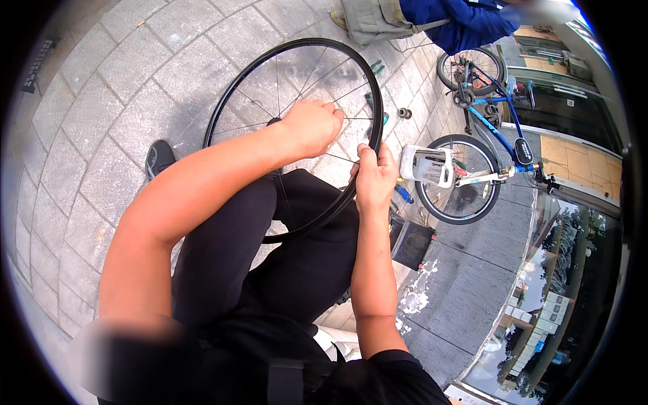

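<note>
Head view looks down on a seated person's lap, where a black bicycle wheel rim [223, 111] with thin spokes rests on the black-trousered knees, tilted so its far edge rises away from the body over the grey paving slabs [94, 81]. The left hand [312, 126] is curled into a loose fist around the spokes inside the rim's right half. The right hand [375, 177] pinches closed on the rim's right edge, thumb on top; whether it holds a small tool I cannot tell. Just right of that hand a white, boxy plastic container [425, 164] sits in front of a blue bicycle [496, 135], which stands upside down at the paving's right edge. Another person in a blue top [466, 23] crouches near the paving's far edge. Open slabs lie to the left of the rim.
</note>
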Tool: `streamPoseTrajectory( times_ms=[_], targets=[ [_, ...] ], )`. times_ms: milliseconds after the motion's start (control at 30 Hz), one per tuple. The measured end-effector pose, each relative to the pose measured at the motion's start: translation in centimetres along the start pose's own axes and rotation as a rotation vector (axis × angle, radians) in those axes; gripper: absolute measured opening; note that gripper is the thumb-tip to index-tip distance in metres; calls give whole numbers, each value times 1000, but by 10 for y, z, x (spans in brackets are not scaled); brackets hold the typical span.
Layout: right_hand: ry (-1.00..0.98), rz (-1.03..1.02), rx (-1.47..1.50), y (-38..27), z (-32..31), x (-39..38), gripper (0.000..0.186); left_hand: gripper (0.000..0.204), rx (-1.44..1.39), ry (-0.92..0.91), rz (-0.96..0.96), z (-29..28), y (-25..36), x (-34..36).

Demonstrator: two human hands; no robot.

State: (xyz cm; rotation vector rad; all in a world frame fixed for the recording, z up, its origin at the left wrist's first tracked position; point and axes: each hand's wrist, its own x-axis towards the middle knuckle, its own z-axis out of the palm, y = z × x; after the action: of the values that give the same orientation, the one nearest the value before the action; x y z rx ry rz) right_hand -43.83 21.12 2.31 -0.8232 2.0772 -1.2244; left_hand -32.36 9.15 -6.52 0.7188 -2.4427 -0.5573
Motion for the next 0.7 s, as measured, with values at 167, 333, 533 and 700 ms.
streamPoseTrajectory(
  times_ms=[167, 333, 533, 700],
  targets=[
    [20, 31, 18, 12, -13, 12, 8, 13, 131, -592, 74, -95, 63, -21],
    [-24, 90, 59, 17, -26, 18, 12, 17, 81, -653, 195, -140, 122, -62],
    [-23, 112, 48, 31, -38, 19, 17, 13, -26, -625, 138, -114, 112, -99],
    [-6, 138, 35, 35, -44, 17, 16, 14, 61, -825, 199, -113, 87, -125]
  ],
)
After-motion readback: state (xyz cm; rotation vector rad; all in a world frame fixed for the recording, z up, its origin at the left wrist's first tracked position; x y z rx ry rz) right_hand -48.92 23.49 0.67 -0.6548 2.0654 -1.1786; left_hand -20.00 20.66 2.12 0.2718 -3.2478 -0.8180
